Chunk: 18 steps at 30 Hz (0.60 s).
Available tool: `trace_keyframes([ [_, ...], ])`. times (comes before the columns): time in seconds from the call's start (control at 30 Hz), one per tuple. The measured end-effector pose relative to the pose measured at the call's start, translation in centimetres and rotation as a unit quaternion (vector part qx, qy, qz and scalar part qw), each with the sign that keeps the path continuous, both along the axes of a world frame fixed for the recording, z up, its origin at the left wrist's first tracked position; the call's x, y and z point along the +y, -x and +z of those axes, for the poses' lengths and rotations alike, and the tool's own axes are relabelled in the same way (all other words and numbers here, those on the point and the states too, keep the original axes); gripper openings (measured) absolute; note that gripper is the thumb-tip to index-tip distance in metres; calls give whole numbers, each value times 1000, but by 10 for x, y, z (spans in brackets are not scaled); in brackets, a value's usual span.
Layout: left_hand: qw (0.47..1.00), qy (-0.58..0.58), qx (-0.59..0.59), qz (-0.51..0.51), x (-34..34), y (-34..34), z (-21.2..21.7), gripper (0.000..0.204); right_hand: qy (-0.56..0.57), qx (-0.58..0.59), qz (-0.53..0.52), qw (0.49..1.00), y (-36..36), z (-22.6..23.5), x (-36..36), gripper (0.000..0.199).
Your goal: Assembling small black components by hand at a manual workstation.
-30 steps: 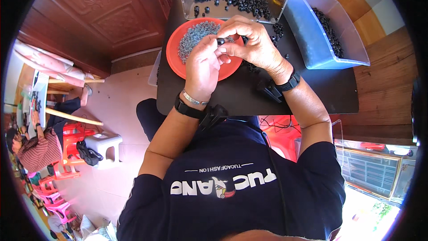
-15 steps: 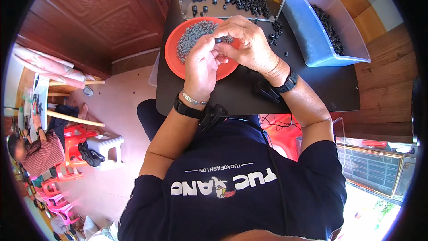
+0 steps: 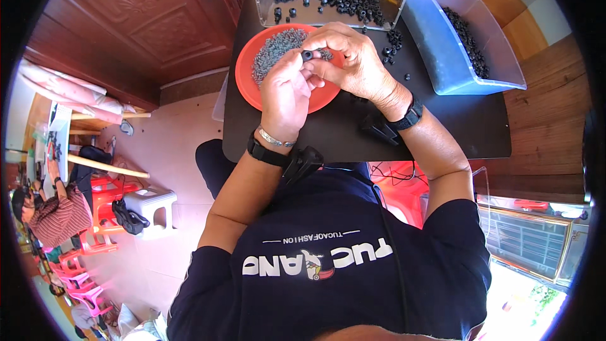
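Small black round part (image 3: 308, 55) pinched between left hand (image 3: 285, 91) and right hand (image 3: 353, 62) fingertips, above round orange plastic dish (image 3: 252, 85) of grey metal bits, black tabletop (image 3: 454, 120).

A carved wooden door (image 3: 126, 19) is filling the wall behind the work spot, and pale floor tiles (image 3: 170, 132) are catching the daylight below it. Over by the left, a white plastic stool (image 3: 151, 205) is standing beside red plastic chairs (image 3: 104, 199), with a dark bag (image 3: 126, 215) slumping between them. A person in a striped top (image 3: 60, 215) is sitting at the far left, leaning over something too small to make out. More pink and red chairs (image 3: 69, 271) are stacking up lower down. On the right, a wooden wall panel (image 3: 543, 113) is glowing warm, and a metal-framed gate (image 3: 530, 240) is showing below it.
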<state>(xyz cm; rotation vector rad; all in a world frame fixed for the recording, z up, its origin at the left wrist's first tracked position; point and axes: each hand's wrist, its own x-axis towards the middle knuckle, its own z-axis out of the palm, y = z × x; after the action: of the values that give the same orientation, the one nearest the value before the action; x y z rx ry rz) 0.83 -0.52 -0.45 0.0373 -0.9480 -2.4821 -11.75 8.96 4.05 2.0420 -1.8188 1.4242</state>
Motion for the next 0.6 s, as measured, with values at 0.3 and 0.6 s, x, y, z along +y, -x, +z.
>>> trace_keyframes([
  [0.3, 999, -17, -25, -14, 0, -1, 2, 19, 14, 48, -23, 998, 0, 0, 0, 32],
  [0.6, 999, -38, -6, -3, 0, 4, -2, 24, 19, 52, -43, 998, -1, -3, -1, 34],
])
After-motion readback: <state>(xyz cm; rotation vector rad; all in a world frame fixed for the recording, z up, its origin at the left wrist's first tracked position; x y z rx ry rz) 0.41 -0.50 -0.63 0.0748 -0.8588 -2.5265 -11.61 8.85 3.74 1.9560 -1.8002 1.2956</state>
